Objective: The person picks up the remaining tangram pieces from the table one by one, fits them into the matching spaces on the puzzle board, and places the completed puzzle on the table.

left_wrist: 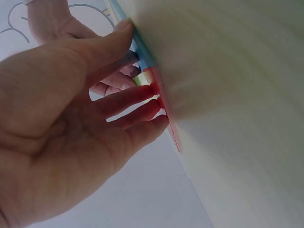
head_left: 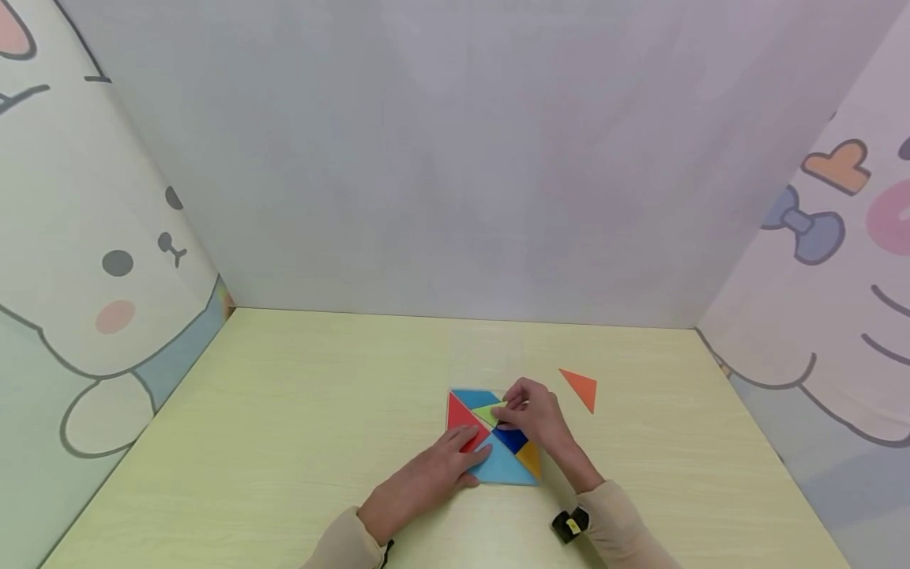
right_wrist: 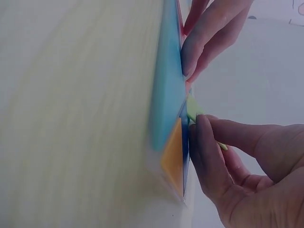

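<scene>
A square tangram lies on the table, its pieces set together in a clear tray. My right hand (head_left: 536,415) pinches a light green piece (right_wrist: 192,107) between thumb and fingers, tilted over the upper right of the square. Fingertips of my left hand (head_left: 426,478) rest on the red triangle (head_left: 458,412), with its thumb by the large light blue triangle (head_left: 505,468). Beside the right fingers are the dark blue piece (head_left: 510,440) and the yellow-orange triangle (head_left: 530,457). A blue piece (head_left: 472,397) lines the far edge, partly hidden by the right hand.
An orange triangle (head_left: 584,389) lies apart on the table, right of the square. The pale wooden table (head_left: 284,411) meets a grey backdrop (head_left: 462,158) behind, with cartoon-printed panels on both sides. A small black device (head_left: 569,525) sits at the right wrist.
</scene>
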Demonstrator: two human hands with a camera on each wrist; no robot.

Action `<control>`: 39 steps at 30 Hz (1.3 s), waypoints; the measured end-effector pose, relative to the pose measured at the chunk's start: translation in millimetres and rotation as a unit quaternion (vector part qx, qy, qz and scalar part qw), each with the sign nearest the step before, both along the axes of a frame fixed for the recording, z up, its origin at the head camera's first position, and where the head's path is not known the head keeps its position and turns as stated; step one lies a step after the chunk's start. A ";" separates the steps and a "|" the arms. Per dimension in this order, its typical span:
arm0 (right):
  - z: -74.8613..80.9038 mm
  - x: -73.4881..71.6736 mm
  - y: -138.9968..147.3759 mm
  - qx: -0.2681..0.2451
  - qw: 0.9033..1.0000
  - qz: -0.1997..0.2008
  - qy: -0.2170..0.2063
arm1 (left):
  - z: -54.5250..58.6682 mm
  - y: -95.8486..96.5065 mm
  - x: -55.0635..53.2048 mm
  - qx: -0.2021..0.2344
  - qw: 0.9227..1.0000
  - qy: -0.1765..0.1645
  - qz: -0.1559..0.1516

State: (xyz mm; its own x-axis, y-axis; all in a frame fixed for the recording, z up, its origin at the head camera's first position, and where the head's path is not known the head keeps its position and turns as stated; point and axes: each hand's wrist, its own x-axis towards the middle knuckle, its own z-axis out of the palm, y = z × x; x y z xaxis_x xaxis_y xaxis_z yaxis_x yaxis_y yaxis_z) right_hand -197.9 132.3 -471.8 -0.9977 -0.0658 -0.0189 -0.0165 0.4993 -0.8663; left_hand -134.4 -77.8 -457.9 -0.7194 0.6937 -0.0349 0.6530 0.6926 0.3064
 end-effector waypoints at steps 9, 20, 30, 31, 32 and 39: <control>0.0 -0.3 1.8 0.098 0.995 0.020 0.022 | 1.0 0.7 -0.3 -0.001 1.000 0.002 -0.001; -2.5 -1.5 2.8 0.120 0.992 0.027 0.012 | -0.5 -0.3 0.3 0.001 1.000 0.013 -0.007; -0.4 -1.4 4.6 0.123 0.992 0.026 0.000 | 1.0 0.6 -0.4 -0.003 1.000 0.011 -0.007; -0.4 -1.5 4.7 0.122 0.992 0.026 0.000 | 0.9 0.6 -0.5 -0.002 1.000 0.010 -0.008; -0.4 -1.6 4.7 0.121 0.992 0.026 -0.001 | 1.0 0.5 -0.3 -0.001 1.000 0.008 -0.008; -0.9 -1.1 8.4 0.105 0.994 0.030 0.000 | -0.8 0.1 -0.2 0.002 1.000 0.004 -0.010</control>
